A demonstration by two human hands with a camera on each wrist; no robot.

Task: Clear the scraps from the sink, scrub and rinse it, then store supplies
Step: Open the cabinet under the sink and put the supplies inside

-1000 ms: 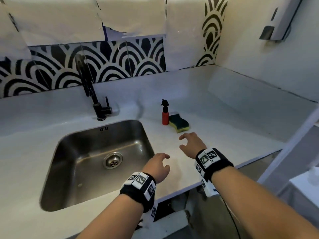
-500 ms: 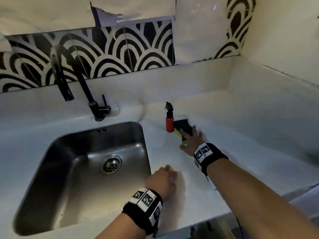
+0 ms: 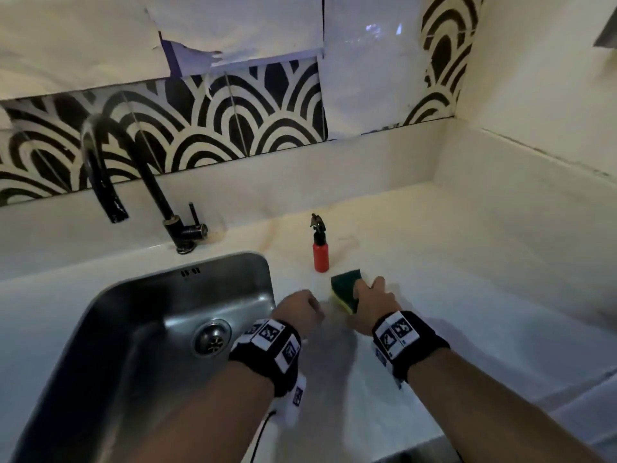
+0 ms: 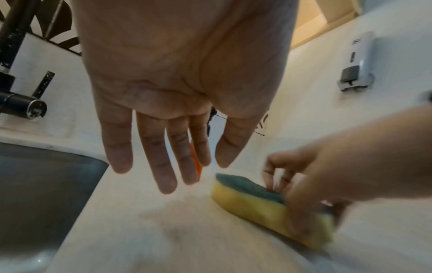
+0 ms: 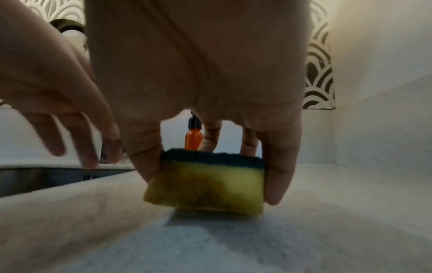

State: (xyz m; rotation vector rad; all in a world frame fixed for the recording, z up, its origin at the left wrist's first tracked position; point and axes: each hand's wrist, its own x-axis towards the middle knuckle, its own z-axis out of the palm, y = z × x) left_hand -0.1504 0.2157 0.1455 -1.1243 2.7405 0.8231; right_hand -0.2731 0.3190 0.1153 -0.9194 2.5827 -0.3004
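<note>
White countertop (image 3: 467, 262) spans centre and right of frame. Black-and-white scalloped tile backsplash (image 3: 200, 128) runs across upper left, partly covered by torn white sheets (image 3: 233, 25). Wall-mounted soap dispenser (image 4: 357, 61), upper right.

Sponge (image 3: 345, 290): yellow foam, dark green scrub layer on top, near end tilted off counter (image 3: 500, 295), just right of sink. Spray bottle (image 3: 321, 252): small, red, black trigger head, upright just behind sponge. Sink (image 3: 110, 345): steel, rectangular, round drain at centre.
</note>
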